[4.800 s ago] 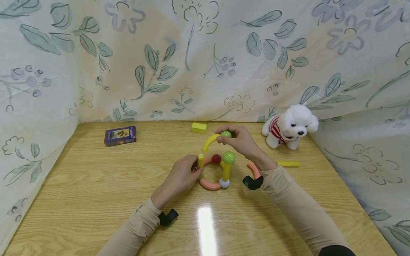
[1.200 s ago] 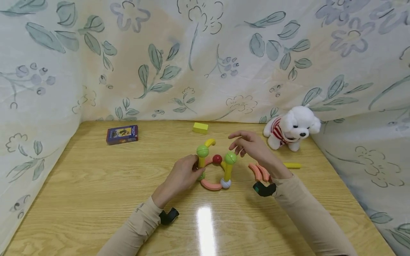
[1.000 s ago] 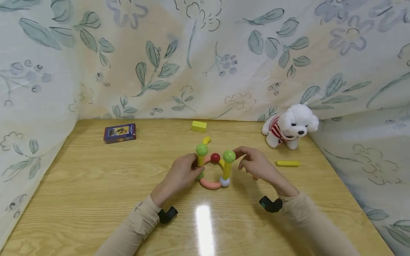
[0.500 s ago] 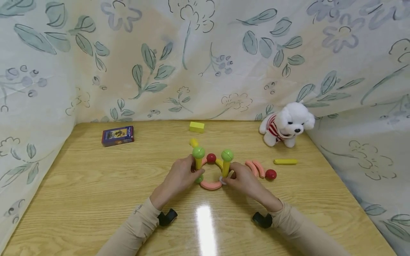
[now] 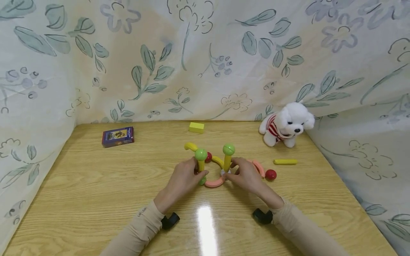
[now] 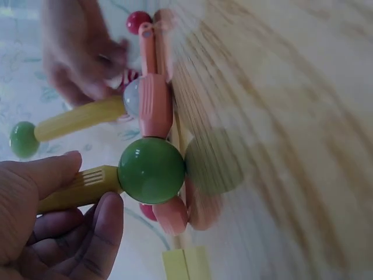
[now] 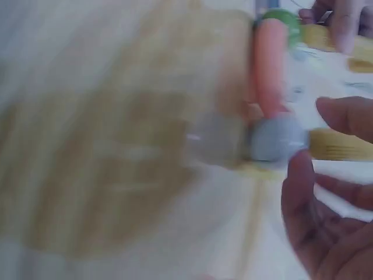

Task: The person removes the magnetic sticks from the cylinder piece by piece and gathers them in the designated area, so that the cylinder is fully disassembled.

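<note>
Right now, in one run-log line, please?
left hand: grips left yellow rod; right hand: at white ball, grip unclear; rightmost red ball: on table

Person, long slvs, lt beige, creased: L slv (image 5: 136,229) lower ctr-left of frame, R slv (image 5: 309,227) lower right. Small dk lettering (image 5: 142,212) nr L cuff (image 5: 155,210), illeg. R cuff (image 5: 282,209) rumpled, gathered. Blk angular units worn at wrists: L unit (image 5: 170,220) and R unit (image 5: 262,216), both w/ bent, stubby shape.
</note>
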`<state>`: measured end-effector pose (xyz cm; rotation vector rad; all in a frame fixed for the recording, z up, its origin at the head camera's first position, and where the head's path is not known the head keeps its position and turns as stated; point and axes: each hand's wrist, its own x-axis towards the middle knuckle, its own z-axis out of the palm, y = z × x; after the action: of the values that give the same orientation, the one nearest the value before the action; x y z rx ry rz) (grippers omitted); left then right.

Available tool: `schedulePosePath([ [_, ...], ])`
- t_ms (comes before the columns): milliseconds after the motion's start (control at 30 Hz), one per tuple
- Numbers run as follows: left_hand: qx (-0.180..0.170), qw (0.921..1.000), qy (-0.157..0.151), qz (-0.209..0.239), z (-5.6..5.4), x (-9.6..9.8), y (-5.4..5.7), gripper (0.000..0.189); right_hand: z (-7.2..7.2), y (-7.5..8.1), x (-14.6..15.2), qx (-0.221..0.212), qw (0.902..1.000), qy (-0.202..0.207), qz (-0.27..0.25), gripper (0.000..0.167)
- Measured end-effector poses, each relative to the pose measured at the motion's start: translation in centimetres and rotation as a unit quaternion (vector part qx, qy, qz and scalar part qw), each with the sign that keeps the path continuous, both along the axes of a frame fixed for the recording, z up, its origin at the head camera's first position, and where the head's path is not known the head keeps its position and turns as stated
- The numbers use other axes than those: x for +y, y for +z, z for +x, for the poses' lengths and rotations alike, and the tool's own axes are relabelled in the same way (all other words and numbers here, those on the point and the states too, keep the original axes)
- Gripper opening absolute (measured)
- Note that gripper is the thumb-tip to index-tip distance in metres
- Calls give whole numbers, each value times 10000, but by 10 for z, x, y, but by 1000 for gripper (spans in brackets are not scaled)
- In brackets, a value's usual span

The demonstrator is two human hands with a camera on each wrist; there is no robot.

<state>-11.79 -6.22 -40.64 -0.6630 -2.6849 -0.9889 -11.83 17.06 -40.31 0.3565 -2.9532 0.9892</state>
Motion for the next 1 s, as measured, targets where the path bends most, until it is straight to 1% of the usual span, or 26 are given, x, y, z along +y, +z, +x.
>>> schedulePosePath([
  [67, 112, 9999, -10, 60, -1, 1, -1, 24, 9, 10, -2, 141, 9996, -220, 56, 19],
  [100, 160, 9998, 0, 95, -1, 1, -1, 24, 14, 16, -5, 196, 9996, -202, -74, 15],
  [167, 272, 9995, 27, 127, -2, 1, -2, 25, 20, 25, -13, 298, 9985, 31, -450, 7],
  [200, 318, 9994, 45, 141, -2, 1, -2, 25, 21, 27, -18, 329, 9969, 244, -669, 7],
  [233, 327, 9993, 69, 157, -1, 1, -2, 25, 22, 29, -24, 340, 9946, 444, -878, 11],
  [300, 317, 9993, 97, 176, 0, 1, -3, 24, 20, 30, -36, 400, 9881, 760, -1276, 25],
  [367, 285, 9994, 126, 146, 1, 1, -4, 23, 18, 29, -48, 537, 9843, 816, -1473, 39],
  [433, 299, 9994, 127, 134, 2, 2, -6, 22, 15, 27, -57, 704, 9822, 754, -1570, 50],
  [533, 424, 9990, 147, 71, 3, 3, -8, 23, 13, 25, -66, 963, 9806, 630, -1587, 56],
  [633, 580, 9982, 137, 30, 3, 4, -8, 24, 13, 24, -70, 1239, 9784, 578, -1551, 54],
  [800, 776, 9968, 164, -39, 1, 5, -8, 23, 13, 22, -73, 1703, 9726, 628, -1455, 52],
  [933, 918, 9955, 191, -95, 2, 6, -7, 22, 13, 20, -75, 1940, 9694, 706, -1332, 50],
  [1000, 890, 9957, 178, -163, 3, 6, -5, 23, 12, 19, -75, 2010, 9687, 697, -1275, 47],
])
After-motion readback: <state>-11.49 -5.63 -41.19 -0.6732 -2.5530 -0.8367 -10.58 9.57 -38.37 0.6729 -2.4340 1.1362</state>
